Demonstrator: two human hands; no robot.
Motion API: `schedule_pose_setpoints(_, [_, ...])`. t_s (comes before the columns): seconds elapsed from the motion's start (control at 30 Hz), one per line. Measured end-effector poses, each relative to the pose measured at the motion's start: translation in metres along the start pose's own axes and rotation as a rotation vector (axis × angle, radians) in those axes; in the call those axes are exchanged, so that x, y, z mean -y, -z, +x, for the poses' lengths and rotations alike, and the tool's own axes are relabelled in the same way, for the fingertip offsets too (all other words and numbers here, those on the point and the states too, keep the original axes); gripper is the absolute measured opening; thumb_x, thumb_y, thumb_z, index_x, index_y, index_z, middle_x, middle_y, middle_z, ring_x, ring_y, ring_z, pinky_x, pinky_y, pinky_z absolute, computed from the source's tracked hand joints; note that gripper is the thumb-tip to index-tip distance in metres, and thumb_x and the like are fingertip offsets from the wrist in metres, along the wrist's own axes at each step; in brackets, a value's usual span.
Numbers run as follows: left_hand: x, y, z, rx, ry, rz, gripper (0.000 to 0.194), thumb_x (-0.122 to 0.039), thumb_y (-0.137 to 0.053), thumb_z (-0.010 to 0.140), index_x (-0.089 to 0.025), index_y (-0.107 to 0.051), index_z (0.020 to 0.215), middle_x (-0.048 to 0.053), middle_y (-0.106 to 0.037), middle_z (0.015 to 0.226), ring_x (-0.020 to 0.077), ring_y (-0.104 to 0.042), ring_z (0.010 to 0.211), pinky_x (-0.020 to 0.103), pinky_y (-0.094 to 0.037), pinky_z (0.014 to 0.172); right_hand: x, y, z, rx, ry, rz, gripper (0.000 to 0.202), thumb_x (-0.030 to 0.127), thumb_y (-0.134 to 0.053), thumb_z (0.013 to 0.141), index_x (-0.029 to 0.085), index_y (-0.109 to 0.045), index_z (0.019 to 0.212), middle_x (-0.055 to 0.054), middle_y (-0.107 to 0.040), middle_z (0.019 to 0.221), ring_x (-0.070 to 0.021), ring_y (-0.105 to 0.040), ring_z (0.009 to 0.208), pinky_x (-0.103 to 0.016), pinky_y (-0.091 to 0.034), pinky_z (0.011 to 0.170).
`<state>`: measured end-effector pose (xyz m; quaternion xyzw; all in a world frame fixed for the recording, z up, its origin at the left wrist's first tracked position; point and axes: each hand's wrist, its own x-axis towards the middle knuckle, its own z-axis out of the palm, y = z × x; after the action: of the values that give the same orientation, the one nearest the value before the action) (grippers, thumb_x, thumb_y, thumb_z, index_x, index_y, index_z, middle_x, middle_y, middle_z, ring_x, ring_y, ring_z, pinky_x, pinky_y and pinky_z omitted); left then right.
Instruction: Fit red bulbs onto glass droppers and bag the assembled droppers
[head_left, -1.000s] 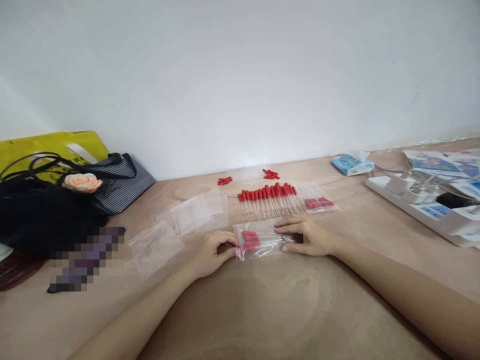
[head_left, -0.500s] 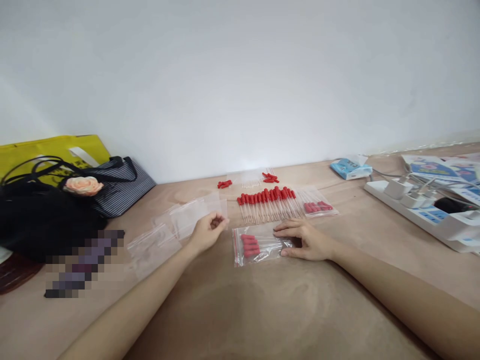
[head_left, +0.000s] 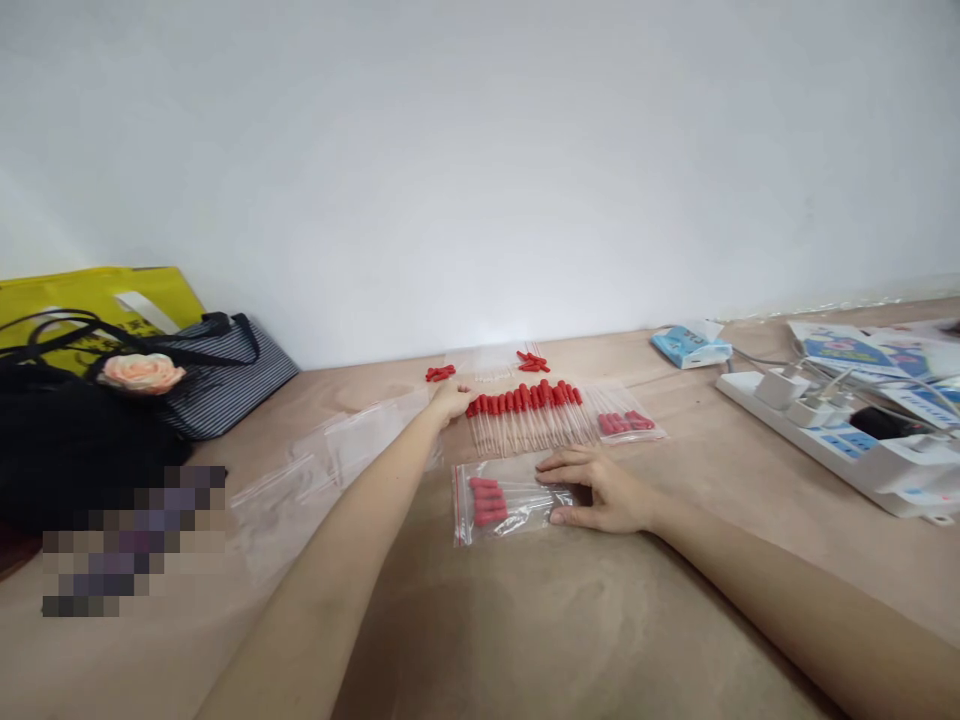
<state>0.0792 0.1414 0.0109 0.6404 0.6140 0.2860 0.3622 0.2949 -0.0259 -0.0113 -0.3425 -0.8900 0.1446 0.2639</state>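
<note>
A row of glass droppers with red rubber bulbs [head_left: 525, 402] lies across the middle of the table. At its left end, my left hand [head_left: 452, 400] reaches out with fingers partly stretched beside the leftmost bulb; whether they touch it is hard to see. Closer to me lies a clear zip bag [head_left: 463, 505] with several red-bulbed droppers [head_left: 489, 503] inside, its red seal line facing left. My right hand [head_left: 596, 490] rests on the right end of this bag, fingers spread and thumb apart.
Another filled bag [head_left: 630, 425] lies right of the row. Behind are loose red bulbs [head_left: 440, 373], more red bulbs [head_left: 533, 361] and a clear bag [head_left: 484, 362]. Flat clear bags [head_left: 367, 435] lie left. A striped bag [head_left: 225, 375], tissue pack [head_left: 690, 346] and power strip [head_left: 817, 430] flank the area.
My left hand has moved forward and right, from beside the flat clear bags to the left end of the dropper row. My right hand stays on the filled bag. The view has shifted slightly.
</note>
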Motion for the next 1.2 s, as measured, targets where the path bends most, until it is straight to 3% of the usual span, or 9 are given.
schedule_pose_setpoints(0.13, [-0.009,0.014,-0.01,-0.029,-0.05,-0.102,0.026,-0.03,-0.052,0.082,-0.011,-0.054,0.101,0.006,-0.057,0.1,0.018,-0.056,0.087,0.034,-0.047,0.074,0.001,0.001,0.001,0.003,0.006,0.007,0.047,0.047,-0.058,0.073,0.018,-0.058,0.11,-0.011,-0.058,0.109,-0.0223,-0.053,0.099,-0.038,-0.041,0.086])
schedule_pose_setpoints(0.27, [-0.01,0.049,-0.038,-0.134,-0.161,-0.233,0.023,-0.034,-0.058,0.075,-0.012,-0.056,0.071,0.001,-0.059,0.067,0.0111,-0.055,0.063,0.022,-0.041,0.057,0.0,0.0,0.0,-0.005,0.006,0.027,0.047,0.047,-0.058,0.073,0.018,-0.058,0.11,-0.011,-0.058,0.108,-0.0224,-0.053,0.098,-0.038,-0.042,0.085])
schedule_pose_setpoints(0.37, [0.005,0.074,-0.075,-0.25,-0.239,-0.324,0.027,-0.042,-0.053,0.076,-0.015,-0.048,0.073,-0.002,-0.057,0.064,0.0068,-0.049,0.053,0.019,-0.037,0.05,0.0,-0.001,0.0,-0.012,0.009,0.034,0.047,0.047,-0.059,0.073,0.018,-0.058,0.11,-0.011,-0.058,0.108,-0.0222,-0.054,0.098,-0.039,-0.042,0.085])
schedule_pose_setpoints(0.43, [0.022,0.081,-0.103,-0.399,-0.336,-0.406,0.033,-0.047,-0.057,0.07,-0.017,-0.044,0.077,-0.004,-0.056,0.061,0.0066,-0.048,0.048,0.019,-0.036,0.045,0.0,-0.001,0.0,-0.01,0.011,0.038,0.047,0.046,-0.059,0.073,0.017,-0.058,0.11,-0.011,-0.058,0.108,-0.0221,-0.053,0.099,-0.038,-0.041,0.086])
schedule_pose_setpoints(0.53, [0.047,0.077,-0.135,-0.455,-0.358,-0.48,0.042,-0.05,-0.062,0.064,-0.018,-0.042,0.083,-0.003,-0.058,0.064,0.0087,-0.052,0.048,0.021,-0.042,0.046,0.001,-0.001,0.0,-0.007,0.001,0.039,0.047,0.046,-0.059,0.073,0.018,-0.058,0.11,-0.011,-0.058,0.109,-0.0225,-0.054,0.099,-0.039,-0.041,0.086])
schedule_pose_setpoints(0.63, [0.06,0.065,-0.149,-0.491,-0.305,-0.568,0.043,-0.048,-0.062,0.065,-0.019,-0.04,0.088,-0.002,-0.059,0.069,0.0098,-0.056,0.052,0.023,-0.046,0.049,0.002,0.0,0.0,-0.008,-0.008,0.036,0.046,0.047,-0.059,0.073,0.019,-0.058,0.11,-0.01,-0.058,0.11,-0.0227,-0.054,0.099,-0.04,-0.041,0.086])
schedule_pose_setpoints(0.8, [0.062,0.052,-0.15,-0.494,-0.267,-0.639,0.043,-0.046,-0.062,0.066,-0.019,-0.039,0.091,-0.003,-0.06,0.069,0.0096,-0.057,0.052,0.022,-0.047,0.049,0.001,0.0,-0.001,0.001,-0.019,0.025,0.047,0.047,-0.059,0.073,0.018,-0.058,0.11,-0.01,-0.058,0.111,-0.0223,-0.053,0.101,-0.039,-0.041,0.088])
schedule_pose_setpoints(1.2, [0.062,0.042,-0.151,-0.387,-0.197,-0.635,0.039,-0.045,-0.059,0.067,-0.017,-0.043,0.089,-0.003,-0.057,0.069,0.01,-0.058,0.055,0.025,-0.049,0.052,0.0,-0.001,-0.002,-0.005,-0.008,0.022,0.046,0.047,-0.058,0.073,0.019,-0.058,0.11,-0.01,-0.058,0.111,-0.0222,-0.053,0.1,-0.039,-0.041,0.087])
